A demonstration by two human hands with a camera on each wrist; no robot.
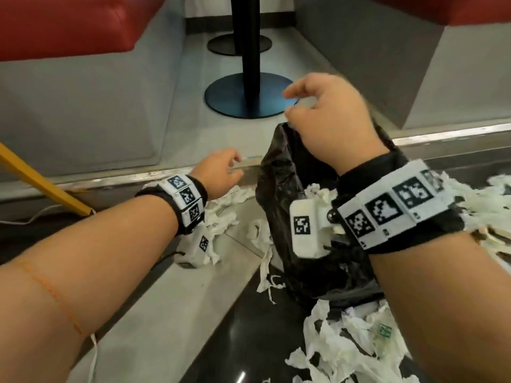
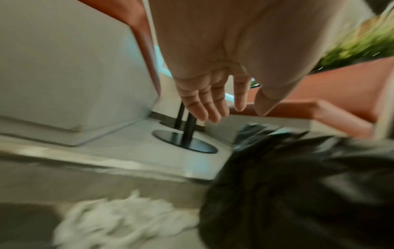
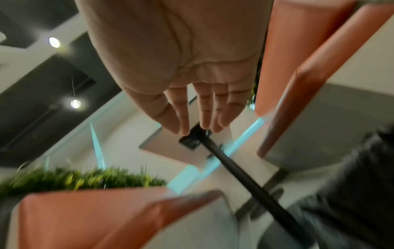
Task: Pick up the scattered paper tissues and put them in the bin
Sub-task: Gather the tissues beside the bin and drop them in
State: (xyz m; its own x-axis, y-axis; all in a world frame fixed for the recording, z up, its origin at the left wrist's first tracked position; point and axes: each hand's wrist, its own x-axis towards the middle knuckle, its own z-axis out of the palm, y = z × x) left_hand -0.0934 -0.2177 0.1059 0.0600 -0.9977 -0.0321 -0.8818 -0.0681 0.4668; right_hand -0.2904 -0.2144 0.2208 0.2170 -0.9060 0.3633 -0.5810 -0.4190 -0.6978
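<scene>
1. Tissues (image 1: 224, 208) lie crumpled and torn on the floor (image 1: 166, 313): one heap just under your left hand (image 1: 221, 172), another spread in front of the black bin bag (image 1: 287, 222) toward you, more at the right edge, and some already showing inside the bag's mouth.
2. Your left hand is empty, fingers loosely spread and relaxed above the near heap; the left wrist view shows the palm open with nothing in it.
3. Your right hand (image 1: 329, 114) hovers over the bag's raised edge. From the head view the fingers look curled near a pale scrap, but the right wrist view shows straight fingers holding nothing, so treat it as empty; whether it touches the bag rim cannot be told.
4. Expect the tissues to be very light, soft and limp; thin shreds will likely tear or trail if pinched at one end. Scoop a whole clump from underneath with curled fingers rather than plucking single strips.
5. The bag is thin, glossy, wrinkled plastic and appears to have no stiff frame, so it will probably sag shut; hold its rim up with one hand while you feed it.
6. Smooth tile and a metal strip (image 1: 442, 134) along the step give little friction, so loose pieces may slide away.
</scene>
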